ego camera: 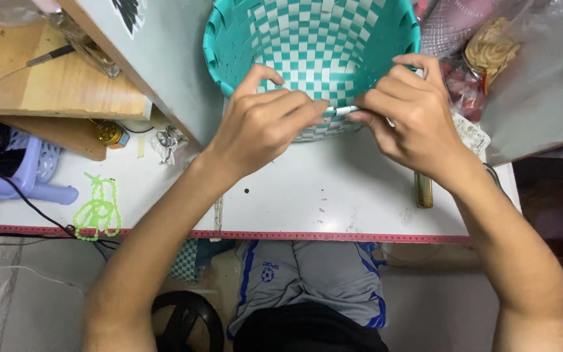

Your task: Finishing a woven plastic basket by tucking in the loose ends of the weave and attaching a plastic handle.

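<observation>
1. Table [333,189]: white, smooth top, scuffed and speckled, with a red strip along the near edge; it carries everything and leaves the forearms room to work just above it
2. Basket [314,45]: round, woven of flat teal and white plastic strips in a checker pattern, with a rolled teal rim; it lies tipped on its side at the far middle of the table, mouth towards the person, so the wall nearest the hands is within reach
3. Grey board [164,65]: flat, matt, slanting from top left down beside the basket; a wooden shelf [53,85] sits left of it
4. Clear plastic bags [522,72]: crinkled, heaped at the right behind the right hand, with pale and reddish contents I cannot identify
5. Left hand [262,124]: knuckles up, fingers curled in tight, thumb and forefinger pinched on the left end of a thin strip, just in front of the basket's lower wall
6. Right hand [405,111]: fingers bent and narrow, pinching the same strip from the other side; the two grips look set to keep it taut
7. Strip [341,111]: short, slim, pale with a teal tinge, only a small part showing between the hands, touching or just beside the basket weave; cannot tell which
8. Green bead string [99,208]: knobbly, looped loosely at the left near edge
9. Brass cylinder [423,190]: small, lying under the right wrist
</observation>
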